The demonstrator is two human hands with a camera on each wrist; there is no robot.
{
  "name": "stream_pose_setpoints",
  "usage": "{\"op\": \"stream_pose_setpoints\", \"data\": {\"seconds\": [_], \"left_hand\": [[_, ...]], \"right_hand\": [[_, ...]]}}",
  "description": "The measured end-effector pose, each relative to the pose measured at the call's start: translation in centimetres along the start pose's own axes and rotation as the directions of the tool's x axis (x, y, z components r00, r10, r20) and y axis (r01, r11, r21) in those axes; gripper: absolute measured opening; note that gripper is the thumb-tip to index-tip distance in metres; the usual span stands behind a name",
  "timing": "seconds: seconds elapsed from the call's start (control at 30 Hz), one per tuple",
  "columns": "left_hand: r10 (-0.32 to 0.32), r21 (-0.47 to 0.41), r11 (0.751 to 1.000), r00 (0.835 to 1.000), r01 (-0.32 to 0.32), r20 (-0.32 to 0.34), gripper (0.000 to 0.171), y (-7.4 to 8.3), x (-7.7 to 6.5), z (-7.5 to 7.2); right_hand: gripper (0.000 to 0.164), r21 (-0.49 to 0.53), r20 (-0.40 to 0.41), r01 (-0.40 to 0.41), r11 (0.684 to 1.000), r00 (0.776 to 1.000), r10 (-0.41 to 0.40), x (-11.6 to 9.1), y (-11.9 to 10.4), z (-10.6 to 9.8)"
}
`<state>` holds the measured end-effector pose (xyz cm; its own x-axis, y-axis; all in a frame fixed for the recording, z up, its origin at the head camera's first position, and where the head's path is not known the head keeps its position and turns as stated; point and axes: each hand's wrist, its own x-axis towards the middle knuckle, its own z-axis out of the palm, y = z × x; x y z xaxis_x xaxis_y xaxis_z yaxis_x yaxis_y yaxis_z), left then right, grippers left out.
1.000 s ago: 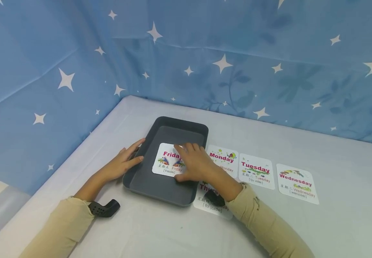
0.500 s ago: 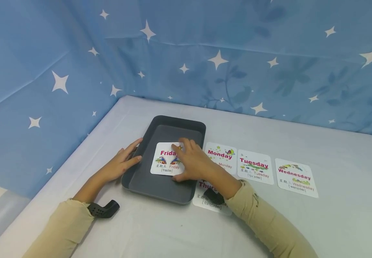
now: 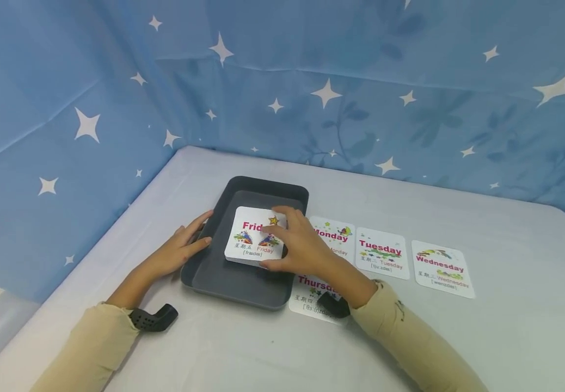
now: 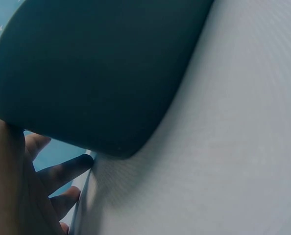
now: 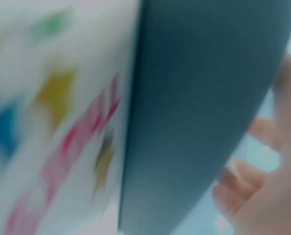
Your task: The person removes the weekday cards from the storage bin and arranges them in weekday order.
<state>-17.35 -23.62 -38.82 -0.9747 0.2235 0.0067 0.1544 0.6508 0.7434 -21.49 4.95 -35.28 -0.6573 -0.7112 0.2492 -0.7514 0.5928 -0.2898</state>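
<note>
In the head view, my right hand [image 3: 307,245] grips a small stack of white cards by its right side. The top card is the Friday card [image 3: 250,238], with a thick edge showing beneath it. This stack is over the dark grey tray [image 3: 243,283], its lower edge slightly raised. My left hand [image 3: 174,253] touches the tray's left side with straight, spread fingers. Close up in the left wrist view is the tray's outer wall [image 4: 96,73]. The right wrist view has the right fingers [image 5: 238,188] beyond the tray wall; their tips and hold are hidden there.
Right of the tray lie a Monday card [image 3: 333,231], a Tuesday card [image 3: 382,253] and a Wednesday card [image 3: 443,269] in a row. A Thursday card [image 3: 309,305] lies nearer, partly under the right wrist's black camera mount [image 3: 333,305]. A starry blue curtain [image 3: 282,81] borders the white table.
My right hand has lifted the Friday card stack a little, so its thickness shows. The left hand stays against the tray. The head view has shifted slightly.
</note>
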Motion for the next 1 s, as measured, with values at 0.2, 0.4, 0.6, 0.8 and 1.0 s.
{"op": "stream_pose_setpoints", "data": {"seconds": [0.2, 0.4, 0.6, 0.8, 1.0], "left_hand": [[0.014, 0.008, 1.000, 1.000, -0.014, 0.003, 0.061, 0.2, 0.2, -0.5], [-0.006, 0.014, 1.000, 1.000, 0.006, -0.004, 0.062, -0.1, -0.3, -0.4], [-0.003, 0.004, 1.000, 1.000, 0.003, 0.008, 0.062, -0.2, -0.7, 0.0], [-0.001, -0.001, 1.000, 1.000, 0.001, 0.006, 0.062, 0.1, -0.5, 0.0], [0.002, 0.002, 1.000, 1.000, -0.002, 0.011, 0.062, 0.1, -0.2, 0.0]], "right_hand": [[0.049, 0.111, -0.095, -0.072, 0.991, 0.992, 0.082, -2.7, 0.8, -1.6], [0.052, 0.124, -0.061, -0.131, 0.984, 0.988, 0.140, -5.2, 1.1, -2.3], [0.059, 0.063, -0.016, -0.144, 0.988, 0.989, 0.146, -8.1, 1.9, -2.8], [0.066, 0.030, -0.015, -0.173, 0.984, 0.985, 0.174, -11.7, 3.3, -4.2], [0.069, 0.005, -0.019, -0.172, 0.985, 0.985, 0.173, -15.6, 4.6, -5.4]]}}
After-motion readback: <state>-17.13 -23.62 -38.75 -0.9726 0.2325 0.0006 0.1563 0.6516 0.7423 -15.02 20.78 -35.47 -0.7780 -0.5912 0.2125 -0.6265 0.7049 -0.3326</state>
